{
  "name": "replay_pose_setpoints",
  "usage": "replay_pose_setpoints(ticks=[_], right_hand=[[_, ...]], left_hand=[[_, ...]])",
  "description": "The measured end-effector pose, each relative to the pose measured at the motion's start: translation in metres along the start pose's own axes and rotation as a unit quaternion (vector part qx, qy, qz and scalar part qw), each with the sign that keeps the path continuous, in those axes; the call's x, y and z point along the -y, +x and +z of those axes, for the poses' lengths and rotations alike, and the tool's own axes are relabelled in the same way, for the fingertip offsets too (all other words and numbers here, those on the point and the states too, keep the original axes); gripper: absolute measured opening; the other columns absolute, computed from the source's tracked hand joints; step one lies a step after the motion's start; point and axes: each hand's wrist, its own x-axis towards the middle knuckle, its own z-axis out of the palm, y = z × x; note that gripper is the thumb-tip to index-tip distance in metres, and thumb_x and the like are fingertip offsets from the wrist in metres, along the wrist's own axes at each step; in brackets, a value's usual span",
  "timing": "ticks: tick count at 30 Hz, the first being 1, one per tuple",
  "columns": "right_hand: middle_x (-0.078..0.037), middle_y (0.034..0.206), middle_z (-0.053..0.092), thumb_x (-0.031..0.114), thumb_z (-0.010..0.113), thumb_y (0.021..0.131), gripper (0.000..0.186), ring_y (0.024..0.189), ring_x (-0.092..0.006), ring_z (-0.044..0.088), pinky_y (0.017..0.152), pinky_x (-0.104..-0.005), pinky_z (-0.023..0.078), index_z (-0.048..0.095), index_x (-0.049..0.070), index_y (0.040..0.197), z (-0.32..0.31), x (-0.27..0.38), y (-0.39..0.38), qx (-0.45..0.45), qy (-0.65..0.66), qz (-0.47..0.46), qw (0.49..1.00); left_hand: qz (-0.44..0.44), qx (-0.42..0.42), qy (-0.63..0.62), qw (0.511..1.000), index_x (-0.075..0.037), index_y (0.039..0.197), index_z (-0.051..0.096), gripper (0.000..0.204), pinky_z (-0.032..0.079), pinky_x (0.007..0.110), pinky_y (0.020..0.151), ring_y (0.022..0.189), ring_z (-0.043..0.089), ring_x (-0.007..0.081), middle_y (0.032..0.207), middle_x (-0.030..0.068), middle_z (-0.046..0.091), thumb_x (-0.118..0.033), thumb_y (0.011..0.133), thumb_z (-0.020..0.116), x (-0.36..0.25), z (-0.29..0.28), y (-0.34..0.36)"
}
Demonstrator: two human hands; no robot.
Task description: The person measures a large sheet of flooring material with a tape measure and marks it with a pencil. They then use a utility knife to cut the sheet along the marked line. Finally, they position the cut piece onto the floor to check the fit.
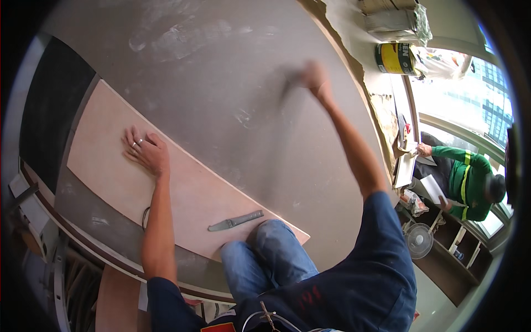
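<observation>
My left hand (pixel 145 148) rests on a long pale wooden board (pixel 105 182), fingers apart and slightly curled. My right hand (pixel 314 77) is raised to the upper right over the large grey work surface (pixel 243 50), smeared by motion. A dark blurred shape lies just below it; whether it is a held object or a shadow I cannot tell. A grey knife-like tool (pixel 235 220) lies on the board beside my knees, with its blade toward the left. A thin dark loop (pixel 145 218) is partly hidden by my left forearm.
A black panel (pixel 52 110) adjoins the board at left. Along the right edge are a cardboard box (pixel 387 16), a yellow-and-black bucket (pixel 394 58) and torn paper (pixel 381 110). A co-worker in green (pixel 467 177) holds white sheets by the window. A fan (pixel 418 242) stands below them.
</observation>
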Motion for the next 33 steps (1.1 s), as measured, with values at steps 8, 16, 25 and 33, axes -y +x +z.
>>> replay_pose_setpoints(ticks=[8, 16, 25, 33], right_hand=[[-0.019, 0.097, 0.066, 0.040, 0.063, 0.091, 0.058, 0.084, -0.0311, 0.064, 0.075, -0.0389, 0.051, 0.049, 0.001, 0.130, -0.084, -0.213, 0.107, 0.087, -0.146, 0.033, 0.985], [-0.003, 0.097, 0.063, 0.044, 0.062, 0.092, 0.049, 0.094, -0.0102, 0.054, 0.086, -0.0253, 0.041, 0.063, 0.000, 0.115, -0.107, -0.125, 0.135, 0.228, 0.012, 0.227, 0.947], [-0.008, 0.132, 0.057, 0.043, 0.054, 0.097, 0.057, 0.126, -0.0161, 0.047, 0.109, -0.0274, 0.029, 0.053, 0.000, 0.135, -0.173, -0.086, 0.108, 0.190, 0.085, 0.125, 0.970], [0.004, 0.094, 0.054, 0.039, 0.058, 0.097, 0.039, 0.090, -0.0060, 0.047, 0.084, -0.0193, 0.035, 0.062, 0.002, 0.107, -0.187, -0.032, 0.091, 0.105, 0.094, 0.167, 0.976]], left_hand=[[0.000, 0.049, -0.011, 0.999, -0.003, 0.131, 0.049, 0.047, 0.021, 0.061, 0.110, 0.140, 0.033, 0.0353, 0.143, 0.0150, 0.044, -0.024, 0.089, 0.052, -0.010, 0.005, 0.010], [-0.026, 0.097, -0.022, 0.995, -0.003, 0.138, 0.040, 0.055, 0.008, 0.061, 0.113, 0.143, 0.022, 0.0383, 0.149, 0.0170, 0.033, -0.022, 0.088, 0.052, -0.001, -0.008, 0.005], [-0.027, 0.098, -0.014, 0.995, -0.002, 0.139, 0.040, 0.053, 0.010, 0.060, 0.113, 0.143, 0.023, 0.0370, 0.148, 0.0166, 0.034, -0.020, 0.090, 0.050, -0.008, -0.006, 0.008], [-0.012, 0.086, -0.011, 0.996, -0.002, 0.140, 0.037, 0.052, 0.010, 0.061, 0.113, 0.143, 0.024, 0.0383, 0.148, 0.0167, 0.035, -0.020, 0.092, 0.046, -0.006, -0.006, 0.007]])
